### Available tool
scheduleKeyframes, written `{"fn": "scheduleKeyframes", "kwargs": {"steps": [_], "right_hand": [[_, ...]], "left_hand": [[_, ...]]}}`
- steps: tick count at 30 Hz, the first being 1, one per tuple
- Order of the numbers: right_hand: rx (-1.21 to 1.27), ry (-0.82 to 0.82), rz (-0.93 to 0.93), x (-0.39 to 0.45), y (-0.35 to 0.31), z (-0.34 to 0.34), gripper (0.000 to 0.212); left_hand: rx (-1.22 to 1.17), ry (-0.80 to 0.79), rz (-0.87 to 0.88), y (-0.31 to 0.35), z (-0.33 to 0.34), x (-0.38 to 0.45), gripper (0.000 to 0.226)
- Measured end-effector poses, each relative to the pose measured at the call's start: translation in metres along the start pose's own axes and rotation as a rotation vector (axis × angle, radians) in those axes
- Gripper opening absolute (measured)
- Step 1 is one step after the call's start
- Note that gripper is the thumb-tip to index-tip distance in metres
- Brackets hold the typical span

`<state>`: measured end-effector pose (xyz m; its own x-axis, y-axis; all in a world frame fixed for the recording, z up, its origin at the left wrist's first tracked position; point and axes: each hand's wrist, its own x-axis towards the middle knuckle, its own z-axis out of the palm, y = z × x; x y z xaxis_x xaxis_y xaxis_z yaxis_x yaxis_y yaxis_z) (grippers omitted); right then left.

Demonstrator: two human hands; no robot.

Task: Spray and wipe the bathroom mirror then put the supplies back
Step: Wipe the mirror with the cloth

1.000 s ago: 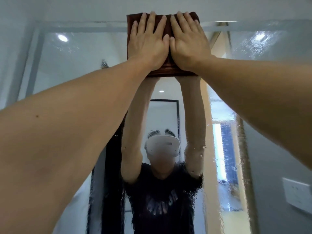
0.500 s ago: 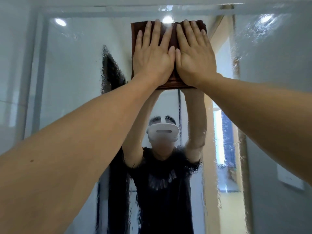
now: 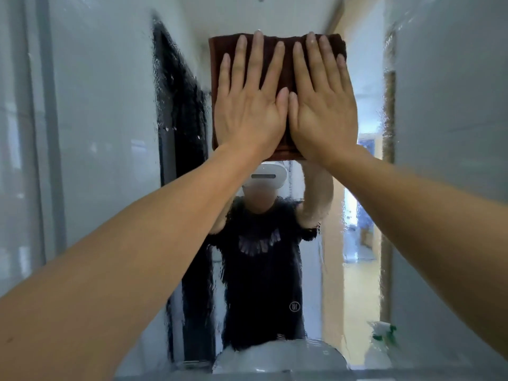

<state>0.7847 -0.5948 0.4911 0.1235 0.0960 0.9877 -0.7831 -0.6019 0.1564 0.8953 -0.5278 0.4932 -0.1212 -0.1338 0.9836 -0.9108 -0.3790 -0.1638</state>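
A folded brown cloth (image 3: 286,52) lies flat against the wet mirror (image 3: 110,127). My left hand (image 3: 248,105) and my right hand (image 3: 321,108) press on it side by side, palms flat, fingers spread and pointing up, thumbs touching. The glass around the cloth is streaked with droplets. A spray bottle (image 3: 380,345) with a green and white trigger head shows at the lower right, seen in or beside the mirror. The cloth's lower middle is hidden by my hands.
The mirror shows the reflection of a person in a dark shirt (image 3: 261,270) with raised arms. A white rounded object (image 3: 277,356) sits at the mirror's bottom edge. Grey wall (image 3: 450,133) lies to the right, a pale frame (image 3: 35,133) to the left.
Both hands have slid the cloth down the mirror from its top edge, staying side by side. The view has tipped lower, bringing the spray bottle and the white object into sight.
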Motion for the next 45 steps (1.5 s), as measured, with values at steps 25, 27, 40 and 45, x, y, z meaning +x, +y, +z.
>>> {"fn": "scheduleKeyframes", "kwargs": {"steps": [25, 27, 40, 45], "right_hand": [[0.110, -0.085, 0.052, -0.239, -0.052, -0.005, 0.058], [0.128, -0.082, 0.057, -0.261, -0.058, -0.005, 0.057], [0.211, -0.163, 0.079, -0.372, -0.088, -0.007, 0.056], [0.213, -0.183, 0.077, -0.390, -0.093, -0.006, 0.057]], "left_hand": [[-0.078, -0.153, 0.006, 0.029, 0.006, -0.238, 0.058], [-0.079, -0.158, 0.016, 0.030, 0.007, -0.260, 0.057], [-0.080, -0.202, 0.022, 0.034, 0.017, -0.378, 0.060], [-0.074, -0.213, 0.023, 0.033, 0.019, -0.397, 0.061]]}}
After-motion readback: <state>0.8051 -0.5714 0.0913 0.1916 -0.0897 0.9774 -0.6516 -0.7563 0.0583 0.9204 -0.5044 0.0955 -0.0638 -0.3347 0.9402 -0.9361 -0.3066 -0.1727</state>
